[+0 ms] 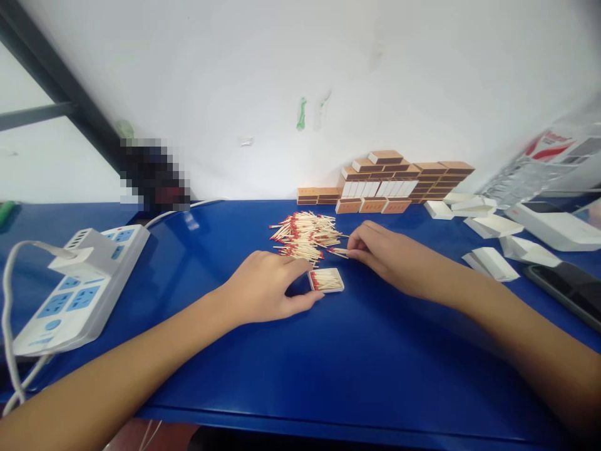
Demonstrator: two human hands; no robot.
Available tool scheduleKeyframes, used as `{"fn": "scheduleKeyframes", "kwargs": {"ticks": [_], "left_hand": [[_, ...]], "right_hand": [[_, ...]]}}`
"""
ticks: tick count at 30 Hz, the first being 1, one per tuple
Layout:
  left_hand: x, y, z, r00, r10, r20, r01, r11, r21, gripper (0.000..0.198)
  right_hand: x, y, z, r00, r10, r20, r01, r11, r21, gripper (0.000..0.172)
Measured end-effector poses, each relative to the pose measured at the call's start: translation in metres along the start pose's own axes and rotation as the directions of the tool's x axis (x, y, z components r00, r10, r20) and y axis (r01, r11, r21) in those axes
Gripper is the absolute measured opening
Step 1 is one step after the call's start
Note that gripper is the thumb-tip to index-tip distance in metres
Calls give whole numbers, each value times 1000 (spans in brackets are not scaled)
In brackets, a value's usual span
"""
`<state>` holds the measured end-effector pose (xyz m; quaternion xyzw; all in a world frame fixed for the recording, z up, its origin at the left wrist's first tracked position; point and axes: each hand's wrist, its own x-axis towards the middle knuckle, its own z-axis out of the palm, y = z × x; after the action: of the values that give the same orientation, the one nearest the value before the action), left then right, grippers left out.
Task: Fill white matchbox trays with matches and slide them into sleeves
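My left hand point(268, 286) rests on the blue table point(328, 363) and grips a small white matchbox tray point(327, 280) partly filled with red-tipped matches, thumb and fingers at its left end. My right hand point(382, 254) lies just right of a loose pile of matches point(305, 235), its fingertips pinched on a few matches point(339, 252) at the pile's edge, just above the tray.
Brown matchboxes point(399, 178) are stacked against the white wall. White empty box sleeves point(491, 260) lie at the right, beside a dark phone point(563, 285) and a white device point(556, 225). A white power strip point(79, 285) with cable sits at the left.
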<state>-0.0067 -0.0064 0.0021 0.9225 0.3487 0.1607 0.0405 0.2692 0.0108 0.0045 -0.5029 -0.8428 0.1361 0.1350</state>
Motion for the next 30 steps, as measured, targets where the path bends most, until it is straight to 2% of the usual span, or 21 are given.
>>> {"fn": "scheduleKeyframes", "kwargs": {"ticks": [6, 11, 16, 20, 24, 27, 30], "left_hand": [[1, -1, 1, 1000, -27, -6, 27, 1000, 13, 37], [1, 0, 0, 1000, -16, 10, 16, 1000, 0, 36], [1, 1, 0, 1000, -18, 7, 18, 1000, -13, 36], [1, 0, 0, 1000, -19, -6, 19, 1000, -20, 36], [1, 1, -1, 999, -28, -20, 28, 1000, 0, 36], [1, 2, -1, 999, -39, -26, 39, 999, 7, 36], [1, 2, -1, 999, -43, -23, 43, 999, 5, 35]], "right_hand": [[-11, -28, 6, 984, -172, -37, 169, 983, -78, 16], [-15, -34, 19, 960, -280, -32, 268, 942, -203, 9], [-13, -32, 9, 974, -227, -17, 223, 966, -131, 13], [-13, -25, -4, 989, -141, 53, 144, 988, -61, 17], [-16, -22, -7, 985, -116, 126, 125, 990, -64, 31], [-18, -27, -5, 979, -109, 171, 122, 990, -68, 36], [-20, -38, -4, 978, -97, 185, 111, 992, -64, 32]]}}
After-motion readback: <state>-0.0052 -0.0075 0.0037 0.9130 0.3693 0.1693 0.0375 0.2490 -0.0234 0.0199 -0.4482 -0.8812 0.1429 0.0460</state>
